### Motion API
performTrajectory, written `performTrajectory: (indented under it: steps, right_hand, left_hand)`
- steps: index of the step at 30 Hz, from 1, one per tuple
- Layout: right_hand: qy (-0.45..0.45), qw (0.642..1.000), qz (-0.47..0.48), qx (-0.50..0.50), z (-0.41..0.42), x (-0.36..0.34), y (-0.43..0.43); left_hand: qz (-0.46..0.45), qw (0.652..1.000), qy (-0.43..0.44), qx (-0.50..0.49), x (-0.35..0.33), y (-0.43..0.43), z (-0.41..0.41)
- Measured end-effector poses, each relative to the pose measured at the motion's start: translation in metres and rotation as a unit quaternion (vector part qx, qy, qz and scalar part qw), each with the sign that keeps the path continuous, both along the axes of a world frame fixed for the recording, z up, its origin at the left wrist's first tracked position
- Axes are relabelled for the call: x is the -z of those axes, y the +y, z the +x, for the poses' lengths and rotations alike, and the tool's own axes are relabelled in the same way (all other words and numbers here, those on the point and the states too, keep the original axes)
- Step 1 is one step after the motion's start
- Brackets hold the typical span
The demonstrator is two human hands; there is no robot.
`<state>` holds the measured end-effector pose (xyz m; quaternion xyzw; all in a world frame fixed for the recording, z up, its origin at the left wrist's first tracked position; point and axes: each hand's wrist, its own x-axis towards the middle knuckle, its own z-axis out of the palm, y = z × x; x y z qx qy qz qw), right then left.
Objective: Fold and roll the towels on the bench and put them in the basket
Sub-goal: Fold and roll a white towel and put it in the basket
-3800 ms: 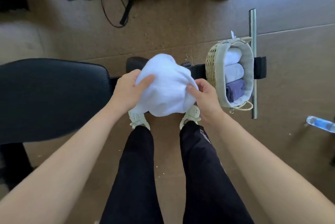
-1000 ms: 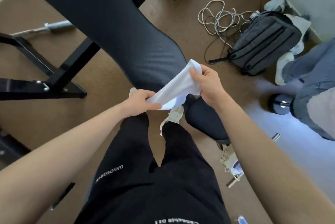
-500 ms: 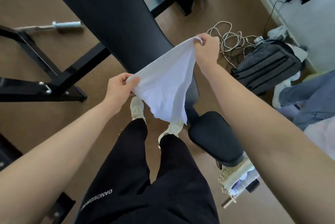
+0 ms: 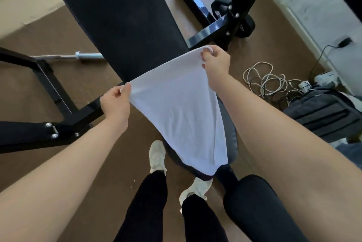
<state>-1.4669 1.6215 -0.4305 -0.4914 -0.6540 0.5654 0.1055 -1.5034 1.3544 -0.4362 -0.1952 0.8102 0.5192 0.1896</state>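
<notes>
- Two pinches did the work. On the left, our left hand (image 4: 115, 104) held one top corner of the white towel (image 4: 180, 112) between thumb and curled fingers, in the air beside the bench.
- Since half a second earlier we had drawn our hands further apart. The towel, a bunched narrow strip a second before, now hung as a broad sheet, taut along its top edge and tapering to a loose point above our shoes (image 4: 156, 156).
- We judged from this that the shaking-out was done and the folding had not begun. The next move would be to lay the towel flat on the pad.
- The cloth looked thin, soft and matt, and it fell in shallow folds.
- It hung in front of the black bench pad (image 4: 121, 22), a long shape with rounded ends and a finely textured cover. We could not tell whether the two touched.
- Further right, our right hand (image 4: 215, 63) gripped the other top corner over the pad's edge, with its fingers curled tight round a small tuck of fabric.
- The basket was out of view. Seconds earlier it had stood at the bench's end with three rolled towels in it.
- At the far right, a tangle of white and black cables (image 4: 268, 81) and a grey backpack (image 4: 323, 112) lay on the brown floor (image 4: 49, 84).
</notes>
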Motion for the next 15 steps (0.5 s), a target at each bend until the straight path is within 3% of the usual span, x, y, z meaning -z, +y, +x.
performTrajectory:
  steps: [7, 12, 15]
  right_hand:
    - [-0.001, 0.994, 0.065, -0.087, -0.050, 0.018, 0.005]
    - [0.084, 0.991, -0.073, -0.070, -0.046, 0.030, 0.009]
    - [0.079, 0.994, 0.004, -0.079, -0.012, 0.044, -0.010]
  left_hand:
    - [-0.053, 0.996, 0.075, -0.016, 0.021, -0.016, -0.052]
    - [-0.014, 0.995, 0.031, -0.097, 0.037, -0.017, -0.055]
    - [-0.003, 0.989, -0.001, -0.148, 0.053, -0.020, -0.028]
